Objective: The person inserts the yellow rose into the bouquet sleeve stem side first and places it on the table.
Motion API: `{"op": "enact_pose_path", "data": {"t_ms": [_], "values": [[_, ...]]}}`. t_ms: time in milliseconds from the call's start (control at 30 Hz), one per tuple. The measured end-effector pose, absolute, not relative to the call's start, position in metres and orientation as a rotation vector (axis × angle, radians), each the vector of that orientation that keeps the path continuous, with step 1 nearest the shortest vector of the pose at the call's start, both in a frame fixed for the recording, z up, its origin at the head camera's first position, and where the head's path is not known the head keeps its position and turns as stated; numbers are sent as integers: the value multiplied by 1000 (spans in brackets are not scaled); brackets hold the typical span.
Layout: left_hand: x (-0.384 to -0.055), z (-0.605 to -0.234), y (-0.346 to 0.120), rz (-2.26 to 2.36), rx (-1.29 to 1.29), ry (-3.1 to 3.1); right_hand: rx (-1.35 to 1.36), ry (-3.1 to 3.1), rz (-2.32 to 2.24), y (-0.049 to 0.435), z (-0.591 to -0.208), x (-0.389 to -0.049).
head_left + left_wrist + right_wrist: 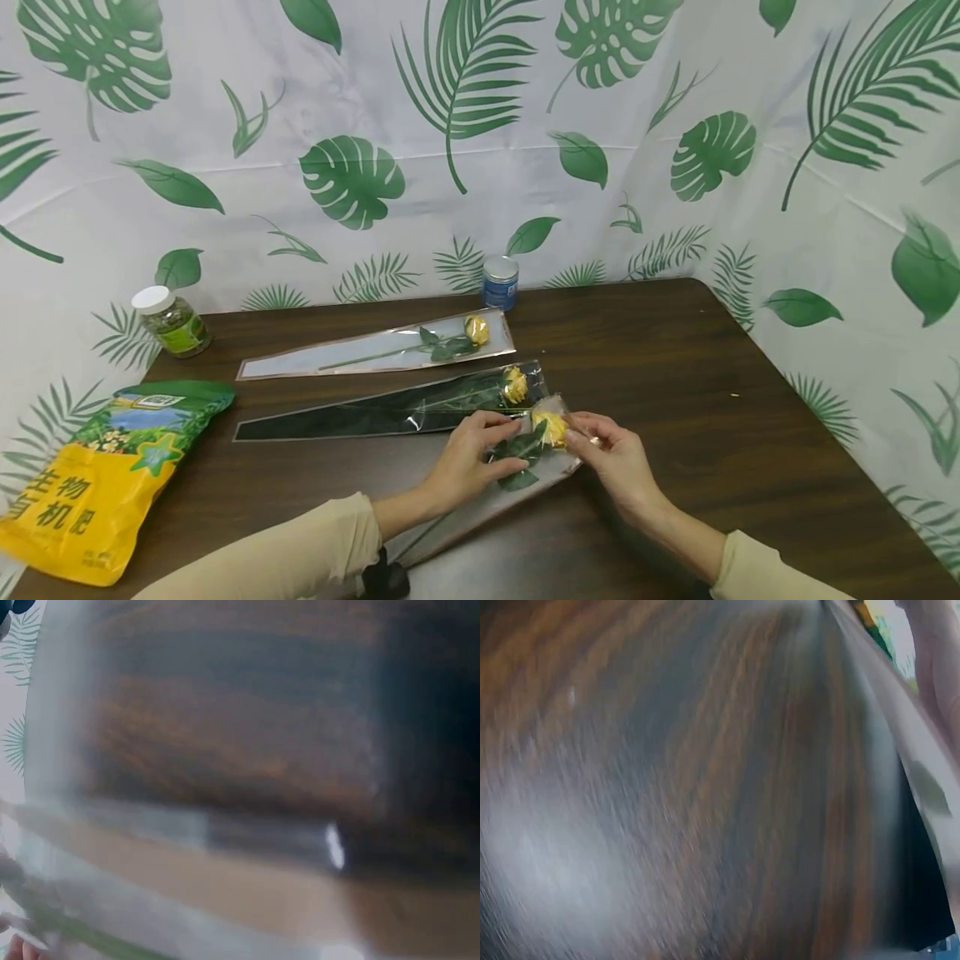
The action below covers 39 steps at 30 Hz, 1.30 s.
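Note:
A yellow rose point(551, 427) with green leaves point(525, 450) lies inside a clear, pale-backed flower sleeve point(480, 504), tilted across the front of the table. My left hand point(480, 457) holds this sleeve near the leaves, thumb on the near side and fingers on the far side. At the sleeve's wide end, beside the bloom, my right hand point(617, 457) pinches its edge between thumb and fingers. In the left wrist view the sleeve's tan border point(187, 881) crosses low, blurred. The right wrist view shows the sleeve edge point(889, 697) and part of the right hand point(939, 656).
Behind lie a dark-backed sleeve point(337, 421) with a yellow rose and a white-backed sleeve point(285, 364) with another. A blue can point(500, 283) stands at the table's back edge. At left are a white-lidded jar point(174, 323) and a yellow-green fertilizer bag point(97, 483).

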<state>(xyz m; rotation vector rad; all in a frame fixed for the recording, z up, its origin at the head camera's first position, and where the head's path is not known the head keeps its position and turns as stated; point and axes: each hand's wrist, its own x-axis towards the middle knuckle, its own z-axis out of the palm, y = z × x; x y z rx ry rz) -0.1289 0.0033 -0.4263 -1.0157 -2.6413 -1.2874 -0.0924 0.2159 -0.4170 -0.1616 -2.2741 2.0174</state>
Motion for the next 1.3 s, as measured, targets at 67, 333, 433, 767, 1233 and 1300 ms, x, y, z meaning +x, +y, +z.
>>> {"op": "enact_pose_path", "data": {"t_ms": [67, 333, 433, 767, 1233, 1300], "values": [[-129, -425, 3, -1226, -1027, -2625, -235, -2228, 2075, 215, -418, -92], [-109, -431, -7, -972, -1129, -2809, -473, -2115, 2252, 218, -426, -93], [-105, -436, -11, -879, -1171, -2839, -503, -2204, 2202, 221, -425, -94], [-122, -442, -33, -460, -1447, -2533, -58, -2869, 1914, 255, -421, -87], [-134, -443, -62, -558, -1511, -2581, 529, -2929, 2303, 271, -415, -92], [-134, -445, -64, -600, -1514, -2573, 531, -2920, 2354, 272, -415, -93]]}}
